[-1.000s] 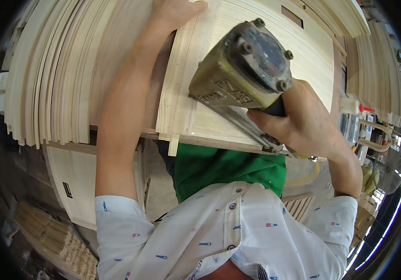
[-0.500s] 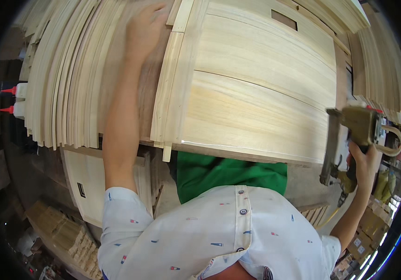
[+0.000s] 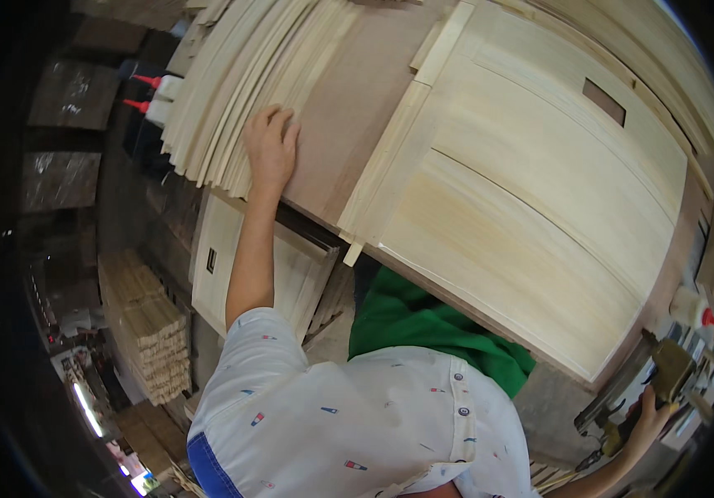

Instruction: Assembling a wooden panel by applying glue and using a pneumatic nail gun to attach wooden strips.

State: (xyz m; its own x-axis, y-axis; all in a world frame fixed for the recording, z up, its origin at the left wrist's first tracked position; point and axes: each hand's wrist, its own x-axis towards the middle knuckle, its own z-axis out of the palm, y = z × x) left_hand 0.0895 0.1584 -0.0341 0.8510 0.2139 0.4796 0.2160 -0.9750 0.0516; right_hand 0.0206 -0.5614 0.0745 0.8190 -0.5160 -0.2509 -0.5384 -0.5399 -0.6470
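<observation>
At the near edge of a stack of long pale wood strips point(image 3: 232, 108), my left hand point(image 3: 271, 149) rests with its fingers slightly apart on the rightmost ones. My right hand point(image 3: 649, 419) is wrapped round the handle of a nail gun point(image 3: 671, 369), low on the right beside the bench. To the right of the strips lies a pale wooden panel point(image 3: 531, 191) with a small rectangular cutout. A white line, like glue, runs along part of the panel's near edge. Narrow wood battens point(image 3: 390, 158) lie along its left side.
A white glue bottle with a red tip point(image 3: 691, 309) stands near the nail gun. Two similar bottles point(image 3: 162, 100) are left of the strips. Below the bench's left part stands another panel point(image 3: 266, 257). Bundled wood point(image 3: 145, 324) is stacked further left. More boards line the bench's far right.
The view has turned left. My left hand has moved from the bench top beside the battens to the strips. My right hand has taken the nail gun away from the panel's right edge.
</observation>
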